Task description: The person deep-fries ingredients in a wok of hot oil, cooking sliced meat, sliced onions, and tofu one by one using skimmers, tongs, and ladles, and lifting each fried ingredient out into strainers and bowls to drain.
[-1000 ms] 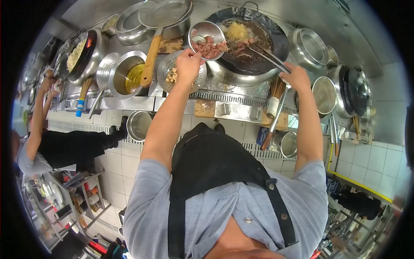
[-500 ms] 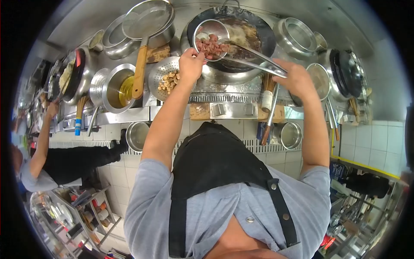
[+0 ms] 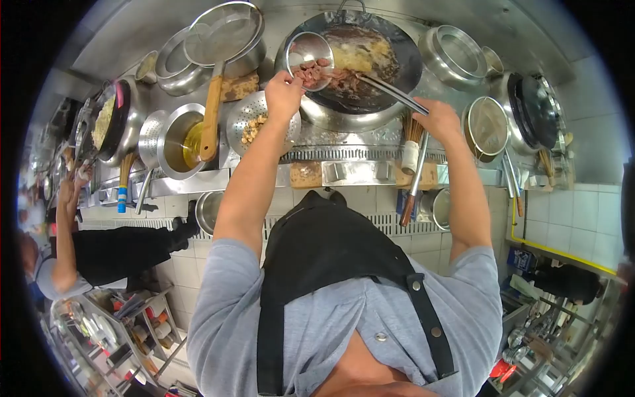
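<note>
My left hand (image 3: 283, 99) is closed on the rim of a metal bowl (image 3: 308, 46), tilted over the left side of a black wok (image 3: 411, 69). Chunks of reddish-brown meat (image 3: 307, 74) lie in the bowl's lower part, and some pieces spill past its edge into the wok. My right hand (image 3: 438, 120) grips metal tongs (image 3: 395, 90), whose arms are nearly together and whose tips reach the meat in the wok. Yellowish foaming liquid (image 3: 364, 54) spreads over the wok's bottom. Below the bowl, a perforated strainer (image 3: 286, 135) holds small light-brown pieces (image 3: 253, 129).
Left of the wok, a wooden-handled sieve (image 3: 225, 33) rests on a pot, near a pot of yellow oil (image 3: 173, 142). A bamboo brush (image 3: 411, 142) and another sieve (image 3: 486, 129) are at the right. Another person (image 3: 63, 258) works at the far left.
The bowl and my left hand have shifted slightly left. The tongs have left the bowl's edge, drawn closer together, and now reach into the wok. More meat lies in the wok.
</note>
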`<state>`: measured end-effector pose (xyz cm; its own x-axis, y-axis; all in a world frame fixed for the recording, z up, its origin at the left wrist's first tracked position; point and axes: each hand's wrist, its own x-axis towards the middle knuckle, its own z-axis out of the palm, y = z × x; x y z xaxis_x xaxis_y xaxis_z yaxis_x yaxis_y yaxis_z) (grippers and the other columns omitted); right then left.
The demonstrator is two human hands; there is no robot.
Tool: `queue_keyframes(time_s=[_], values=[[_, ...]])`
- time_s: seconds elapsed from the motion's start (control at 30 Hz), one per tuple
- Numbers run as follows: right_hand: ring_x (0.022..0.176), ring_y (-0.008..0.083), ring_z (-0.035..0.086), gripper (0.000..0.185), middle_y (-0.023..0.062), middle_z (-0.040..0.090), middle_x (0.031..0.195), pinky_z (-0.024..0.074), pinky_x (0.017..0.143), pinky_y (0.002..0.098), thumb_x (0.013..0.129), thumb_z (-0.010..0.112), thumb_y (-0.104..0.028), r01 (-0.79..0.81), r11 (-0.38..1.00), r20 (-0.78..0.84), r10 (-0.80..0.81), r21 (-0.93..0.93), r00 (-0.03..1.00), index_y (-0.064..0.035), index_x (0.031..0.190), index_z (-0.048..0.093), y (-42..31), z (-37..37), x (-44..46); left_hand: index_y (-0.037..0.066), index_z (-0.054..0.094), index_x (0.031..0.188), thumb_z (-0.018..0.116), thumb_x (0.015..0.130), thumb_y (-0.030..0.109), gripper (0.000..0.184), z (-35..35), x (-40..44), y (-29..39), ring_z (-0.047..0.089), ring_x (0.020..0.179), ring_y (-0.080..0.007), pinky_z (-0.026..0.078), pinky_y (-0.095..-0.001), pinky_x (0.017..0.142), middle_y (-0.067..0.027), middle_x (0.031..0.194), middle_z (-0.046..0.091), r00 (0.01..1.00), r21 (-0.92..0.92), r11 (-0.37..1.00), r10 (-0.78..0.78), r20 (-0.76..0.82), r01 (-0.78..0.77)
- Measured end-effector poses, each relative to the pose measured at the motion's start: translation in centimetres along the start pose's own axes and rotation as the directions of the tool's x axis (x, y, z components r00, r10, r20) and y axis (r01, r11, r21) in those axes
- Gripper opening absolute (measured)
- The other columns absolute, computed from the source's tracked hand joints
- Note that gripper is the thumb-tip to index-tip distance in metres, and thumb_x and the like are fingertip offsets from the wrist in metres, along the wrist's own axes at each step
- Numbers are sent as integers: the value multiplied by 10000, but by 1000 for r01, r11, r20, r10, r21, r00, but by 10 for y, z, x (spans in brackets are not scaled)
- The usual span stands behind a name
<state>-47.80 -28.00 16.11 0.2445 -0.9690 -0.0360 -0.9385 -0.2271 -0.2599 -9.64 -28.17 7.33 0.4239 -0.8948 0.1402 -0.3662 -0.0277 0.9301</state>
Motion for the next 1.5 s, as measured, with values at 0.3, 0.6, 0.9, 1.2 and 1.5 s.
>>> queue_keyframes(time_s=[0.3, 0.6, 0.9, 1.2, 1.5], values=[[1073, 363, 677, 535, 180, 712, 1168, 529, 948, 453, 835, 755, -341, 14, 991, -108, 1, 132, 994, -189, 1337, 654, -8, -35, -20, -40, 559, 772, 662, 902, 64, 195, -3, -2, 2, 728, 666, -192, 570, -272, 584, -130, 736, 671, 998, -120, 992, -38, 41, 43], [1056, 344, 677, 474, 155, 720, 1136, 536, 909, 452, 872, 724, -272, 178, 981, -17, -180, -78, 984, -206, 1337, 653, -64, -19, -17, -30, 562, 780, 654, 908, 59, 181, 4, -12, 10, 724, 660, -182, 575, -266, 601, -115, 731, 662, 998, -158, 987, -9, 68, 19], [1132, 350, 652, 471, 152, 698, 1219, 520, 956, 457, 870, 740, -328, 21, 999, 2, -21, 36, 1000, -209, 1320, 671, -28, -2, 62, -50, 577, 800, 653, 893, 44, 153, -19, 9, -2, 748, 673, -217, 564, -288, 554, -146, 736, 688, 993, -73, 996, -65, -98, 58], [1151, 351, 652, 563, 208, 678, 1241, 507, 990, 436, 835, 762, -360, 68, 991, -106, -56, 114, 993, -174, 1354, 648, -39, -18, 71, -44, 579, 790, 666, 890, 48, 162, -19, -4, 0, 744, 665, -209, 561, -291, 553, -137, 716, 686, 995, -77, 997, -38, -97, 30], [1053, 347, 683, 467, 161, 725, 1111, 542, 918, 453, 860, 744, -270, 87, 995, 4, -87, -49, 996, -219, 1317, 665, -77, -11, -3, -36, 596, 790, 664, 897, 95, 183, 7, 11, -8, 739, 645, -204, 549, -321, 583, -142, 687, 696, 991, 81, 993, 95, -92, -88]])
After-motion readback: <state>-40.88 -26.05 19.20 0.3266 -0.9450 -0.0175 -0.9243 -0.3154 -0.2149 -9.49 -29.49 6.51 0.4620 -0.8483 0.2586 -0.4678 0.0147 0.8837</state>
